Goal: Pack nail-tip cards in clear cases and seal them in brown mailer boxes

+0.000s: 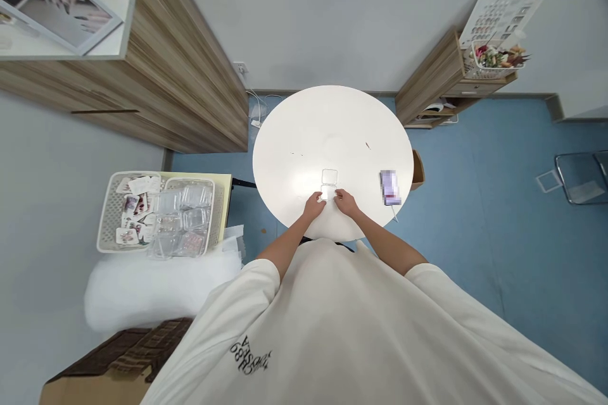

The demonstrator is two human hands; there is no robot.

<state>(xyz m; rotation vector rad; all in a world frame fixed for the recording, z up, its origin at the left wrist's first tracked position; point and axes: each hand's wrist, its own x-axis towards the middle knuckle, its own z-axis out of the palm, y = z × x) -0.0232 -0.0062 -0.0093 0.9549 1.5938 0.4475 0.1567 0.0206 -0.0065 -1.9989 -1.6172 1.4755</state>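
Tiny clear case [327, 193] pinched two-handed

Mid-frame, at the near edge of the round white table [304, 133], the left hand [313, 206] and right hand [346, 202] come in from either side, fingers drawn narrow on the case – probably to keep it steady. A second clear square [329, 177] sits just beyond, with a blurry phone [389, 187] off to the right.

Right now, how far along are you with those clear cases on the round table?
Looks done: one clear square case lies apart on the white round table. In hand: your left hand and right hand meet on a second clear case. Left: more clear plastic packs sit in the white basket beside the table; their count is hard to tell.
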